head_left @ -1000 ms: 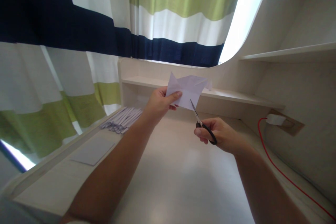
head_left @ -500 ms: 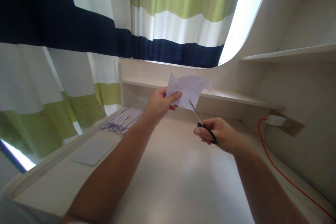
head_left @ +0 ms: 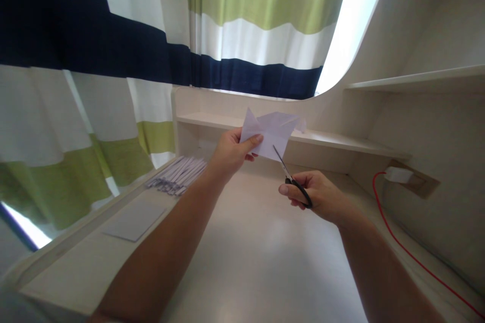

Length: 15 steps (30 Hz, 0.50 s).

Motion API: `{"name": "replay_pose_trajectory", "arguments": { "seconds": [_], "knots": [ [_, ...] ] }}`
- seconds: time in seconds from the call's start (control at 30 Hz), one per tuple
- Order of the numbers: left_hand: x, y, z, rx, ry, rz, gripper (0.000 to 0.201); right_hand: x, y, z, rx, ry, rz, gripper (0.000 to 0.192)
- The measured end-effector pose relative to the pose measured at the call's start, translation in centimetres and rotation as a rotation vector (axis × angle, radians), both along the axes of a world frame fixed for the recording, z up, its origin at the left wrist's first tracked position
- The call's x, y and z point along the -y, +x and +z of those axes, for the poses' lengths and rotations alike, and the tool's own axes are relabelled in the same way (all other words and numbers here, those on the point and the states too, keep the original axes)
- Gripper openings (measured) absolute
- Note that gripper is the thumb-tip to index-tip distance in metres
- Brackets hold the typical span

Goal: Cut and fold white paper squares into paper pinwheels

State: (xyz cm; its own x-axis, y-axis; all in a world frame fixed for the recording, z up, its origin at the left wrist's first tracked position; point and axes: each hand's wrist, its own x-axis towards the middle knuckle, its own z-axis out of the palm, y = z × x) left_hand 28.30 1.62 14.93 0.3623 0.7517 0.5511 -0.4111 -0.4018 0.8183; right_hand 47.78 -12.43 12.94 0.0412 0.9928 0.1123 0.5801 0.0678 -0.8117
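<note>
My left hand (head_left: pixel 235 150) pinches a white sheet of paper (head_left: pixel 273 131) by its left side, thumb on top, holding it above the far part of the desk. The paper has creases and a pointed flap standing up at its left corner. In my right hand (head_left: pixel 312 192) is a pair of scissors (head_left: pixel 288 176) with black handles, fingers wrapped round the grips. The blades point up and left and overlap the paper's lower edge. They look nearly closed; whether paper lies between them I cannot tell.
A row of several thin white paper strips (head_left: pixel 180 174) lies on the desk (head_left: pixel 261 262) at left, with a white stack or card (head_left: pixel 134 219) nearer. Behind my hands runs a low shelf (head_left: pixel 333 142). A red cable (head_left: pixel 394 234) hangs from a white plug (head_left: pixel 398 175) at right.
Almost nothing differs. The whole view has shifted slightly, and both hands keep the same grip on the paper and the scissors.
</note>
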Motion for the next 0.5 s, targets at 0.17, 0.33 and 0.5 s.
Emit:
{"name": "replay_pose_trajectory", "arguments": {
  "seconds": [0.17,0.33,0.5],
  "knots": [
    [0.22,0.34,-0.22,-0.015,-0.001,-0.014,0.04,0.07,-0.2,0.17,-0.006,0.009,0.017,0.046],
    [0.58,0.63,-0.26,-0.023,-0.017,-0.027,0.042,0.06,-0.32,0.28,-0.023,0.015,0.04,0.049],
    [0.64,0.79,-0.38,-0.035,0.001,-0.036,0.042,0.05,-0.48,0.32,-0.054,0.018,0.048,0.048]
  ]
}}
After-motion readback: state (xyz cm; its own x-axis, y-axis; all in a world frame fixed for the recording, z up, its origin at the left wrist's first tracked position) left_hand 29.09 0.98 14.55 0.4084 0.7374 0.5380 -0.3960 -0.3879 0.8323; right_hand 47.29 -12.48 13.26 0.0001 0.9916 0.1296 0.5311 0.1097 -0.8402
